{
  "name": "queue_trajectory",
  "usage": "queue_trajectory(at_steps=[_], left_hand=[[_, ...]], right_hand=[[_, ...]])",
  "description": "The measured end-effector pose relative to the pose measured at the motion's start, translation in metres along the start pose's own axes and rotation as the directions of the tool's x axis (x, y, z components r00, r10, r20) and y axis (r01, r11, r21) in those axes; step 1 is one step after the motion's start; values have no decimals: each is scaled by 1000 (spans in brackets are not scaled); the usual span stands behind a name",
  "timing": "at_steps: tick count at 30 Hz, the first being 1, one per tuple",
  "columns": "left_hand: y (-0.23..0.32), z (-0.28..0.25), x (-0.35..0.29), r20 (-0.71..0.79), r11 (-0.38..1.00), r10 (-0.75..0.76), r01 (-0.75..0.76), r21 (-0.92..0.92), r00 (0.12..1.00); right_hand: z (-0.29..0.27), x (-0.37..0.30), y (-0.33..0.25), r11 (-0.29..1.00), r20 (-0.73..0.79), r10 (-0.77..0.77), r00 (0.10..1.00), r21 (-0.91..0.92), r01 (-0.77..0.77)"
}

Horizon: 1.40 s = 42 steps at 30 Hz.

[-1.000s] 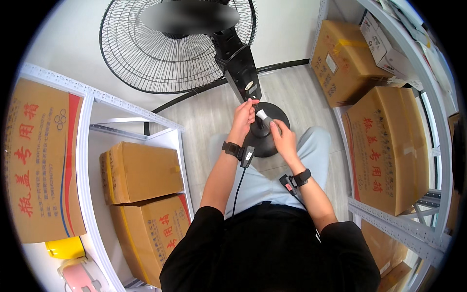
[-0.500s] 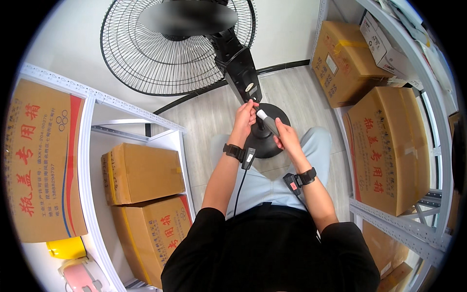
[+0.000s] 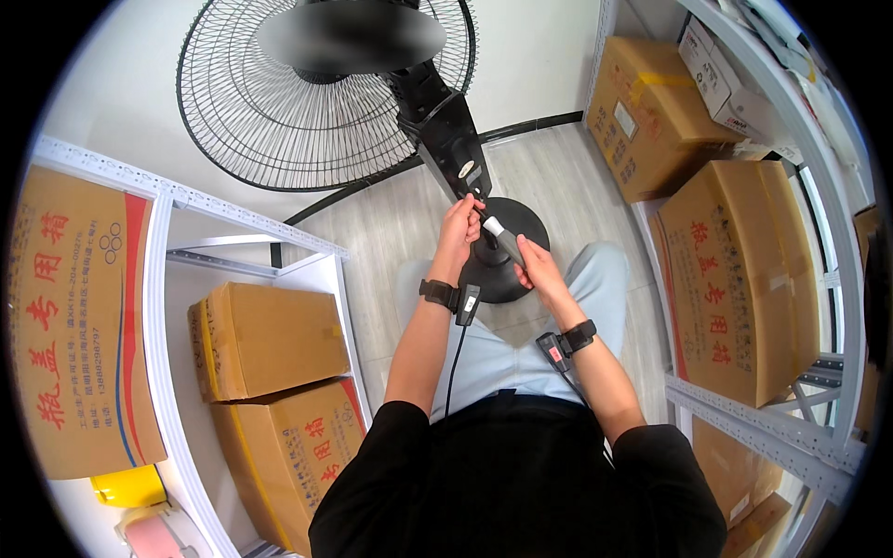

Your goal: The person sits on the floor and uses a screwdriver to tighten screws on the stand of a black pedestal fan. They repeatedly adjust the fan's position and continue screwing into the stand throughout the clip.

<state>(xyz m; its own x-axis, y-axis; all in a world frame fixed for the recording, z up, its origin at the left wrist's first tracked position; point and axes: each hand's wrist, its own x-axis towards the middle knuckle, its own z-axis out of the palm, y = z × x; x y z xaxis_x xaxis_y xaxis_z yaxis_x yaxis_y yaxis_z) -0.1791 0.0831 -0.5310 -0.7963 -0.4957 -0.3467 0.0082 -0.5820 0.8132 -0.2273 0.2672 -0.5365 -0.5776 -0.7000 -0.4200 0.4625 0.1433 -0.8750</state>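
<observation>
A black pedestal fan (image 3: 453,144) stands before me, with its wide wire cage up to the left and its round base (image 3: 528,223) on the floor between my knees. My right hand (image 3: 539,270) is closed round the grey handle of a screwdriver-like tool (image 3: 507,242) with a white collar. The tool slants up and left toward the lower end of the fan's column. My left hand (image 3: 459,228) pinches close beside the tool's front end, at the foot of the column. What lies between its fingertips is too small to make out.
Metal shelving with cardboard boxes flanks me: a box (image 3: 274,339) on the left rack and a large box (image 3: 739,279) on the right. A yellow object (image 3: 128,485) and a pink one sit at lower left. Cables hang from both wrist straps.
The whole view has shifted slightly, with the fan now a little farther left. Both hands stay near the column's foot, and the right still grips the tool.
</observation>
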Motion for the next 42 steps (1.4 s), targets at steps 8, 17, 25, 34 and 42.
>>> queue_trajectory(at_steps=[8,17,25,34,42], left_hand=[[9,4,-2,18,1000,-21,21,-15,1000],[3,2,5,24,999,-8,9,-40,1000],[3,-1,2,44,998,-4,7,-67,999],[9,4,-3,25,999,-24,25,-20,999],[9,-1,0,30,1000,-27,27,1,999]], right_hand=[[16,-14,-26,983,-107,-84,991,-170,65],[-7,0,-31,832,-119,-311,943,-513,210],[-2,-10,-35,657,-91,-488,868,-693,296],[17,-28,-54,584,-112,-449,886,-787,196],[15,-22,-43,654,-111,-461,880,-713,253]])
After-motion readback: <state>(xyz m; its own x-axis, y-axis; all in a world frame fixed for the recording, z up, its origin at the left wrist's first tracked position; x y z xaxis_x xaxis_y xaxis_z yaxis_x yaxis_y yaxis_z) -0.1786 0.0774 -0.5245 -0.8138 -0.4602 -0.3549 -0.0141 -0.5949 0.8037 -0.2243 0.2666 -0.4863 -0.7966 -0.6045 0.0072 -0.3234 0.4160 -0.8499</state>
